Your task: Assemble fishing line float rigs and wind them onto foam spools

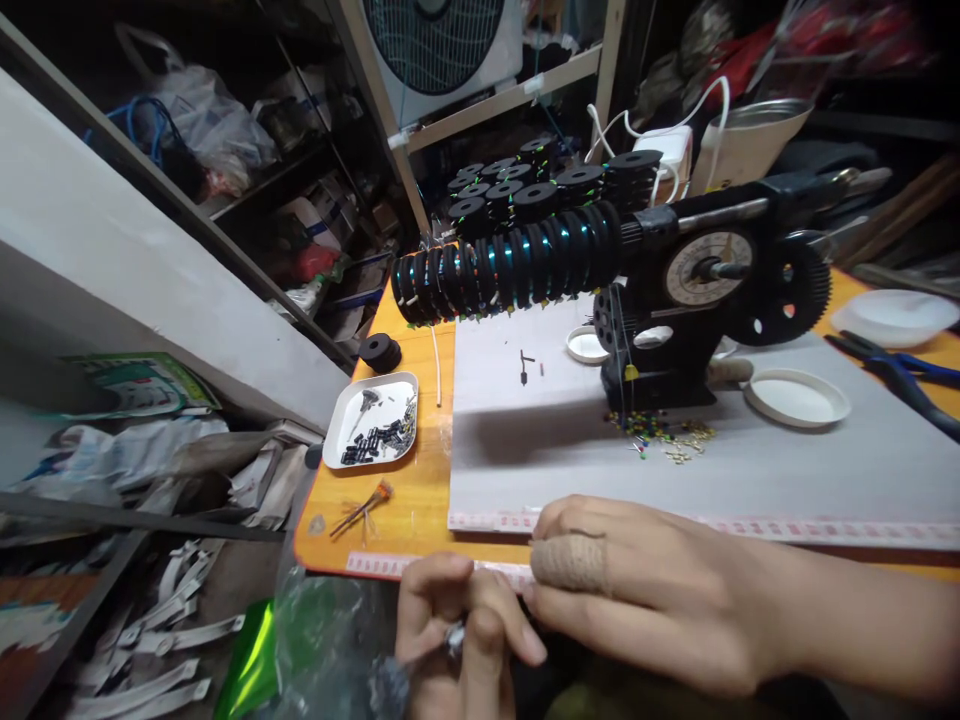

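My left hand is at the table's front edge, fingers curled in and thumb pressed against them. A small shiny grey bit shows between them, too small to name. Touching or almost touching it from the right is my right hand, palm down, fingers bent and pressed together; one finger is wrapped in tan tape. Whatever its fingertips hold is hidden. Beyond the hands stands a hand-cranked winder with a row of black foam spools on its shaft, wound with blue and multicoloured line.
A white tray holds small black parts. Coloured beads and brass bits lie below the winder, beside a white lid. Pliers lie at right, a small brush at left. More spools stand behind.
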Action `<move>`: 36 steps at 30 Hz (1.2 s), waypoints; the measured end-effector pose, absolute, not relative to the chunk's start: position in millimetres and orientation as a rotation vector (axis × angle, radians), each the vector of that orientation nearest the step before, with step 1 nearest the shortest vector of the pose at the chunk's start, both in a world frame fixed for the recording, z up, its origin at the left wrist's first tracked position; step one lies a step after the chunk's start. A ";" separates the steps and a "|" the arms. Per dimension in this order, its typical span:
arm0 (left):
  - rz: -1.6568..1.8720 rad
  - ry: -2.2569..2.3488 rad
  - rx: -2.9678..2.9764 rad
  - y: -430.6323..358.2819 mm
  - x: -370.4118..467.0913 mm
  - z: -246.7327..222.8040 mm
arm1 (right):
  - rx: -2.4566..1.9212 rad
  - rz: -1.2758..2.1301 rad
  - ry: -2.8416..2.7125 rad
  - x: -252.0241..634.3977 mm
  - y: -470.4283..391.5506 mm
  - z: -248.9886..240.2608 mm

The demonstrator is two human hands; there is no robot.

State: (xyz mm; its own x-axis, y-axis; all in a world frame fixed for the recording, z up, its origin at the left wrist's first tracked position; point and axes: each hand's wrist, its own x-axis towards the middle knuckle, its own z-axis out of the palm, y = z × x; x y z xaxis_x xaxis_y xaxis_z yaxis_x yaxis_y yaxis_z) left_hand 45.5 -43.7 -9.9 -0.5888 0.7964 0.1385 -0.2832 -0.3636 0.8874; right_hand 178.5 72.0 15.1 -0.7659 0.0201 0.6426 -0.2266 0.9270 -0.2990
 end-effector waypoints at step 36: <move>1.773 0.939 0.556 -25.0 50.7 -19.3 | -0.426 0.827 -2.164 179.7 83.9 11.2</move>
